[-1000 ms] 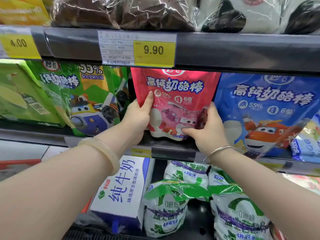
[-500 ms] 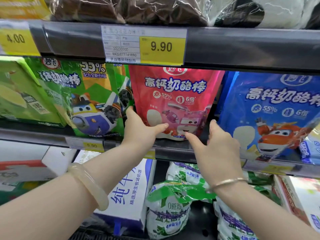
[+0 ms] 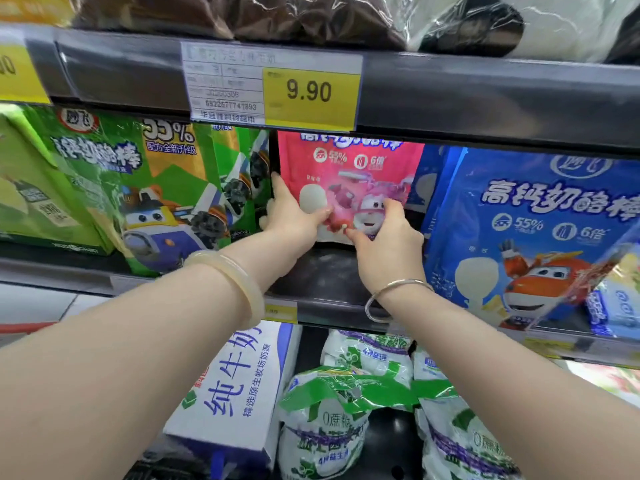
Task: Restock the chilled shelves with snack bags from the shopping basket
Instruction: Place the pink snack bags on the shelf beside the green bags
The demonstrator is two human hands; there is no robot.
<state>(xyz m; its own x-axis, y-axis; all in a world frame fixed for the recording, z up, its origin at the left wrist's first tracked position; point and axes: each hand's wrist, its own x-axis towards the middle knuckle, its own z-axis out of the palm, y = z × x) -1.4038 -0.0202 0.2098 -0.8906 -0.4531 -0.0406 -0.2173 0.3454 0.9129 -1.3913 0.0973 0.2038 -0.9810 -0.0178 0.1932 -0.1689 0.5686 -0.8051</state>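
A pink snack bag point(image 3: 349, 168) with a cartoon plane stands upright, set deep on the middle chilled shelf point(image 3: 325, 271). It sits between green bags point(image 3: 138, 188) on its left and blue bags point(image 3: 540, 230) on its right. My left hand point(image 3: 292, 213) holds the pink bag's lower left edge, thumb on its front. My right hand point(image 3: 384, 237) pinches its lower front at the bottom middle. The shopping basket is not clearly in view.
A dark shelf rail point(image 3: 485, 95) with a yellow 9.90 price tag point(image 3: 308, 95) hangs just above the bags. Below are a white milk carton point(image 3: 235, 386) and green-and-white pouches point(image 3: 329, 420). Wrapped dark goods point(image 3: 277, 15) fill the top shelf.
The pink bag has gone further back into the shelf, its top now under the rail. Both hands followed it inward and closed on its lower part; the view moved closer.
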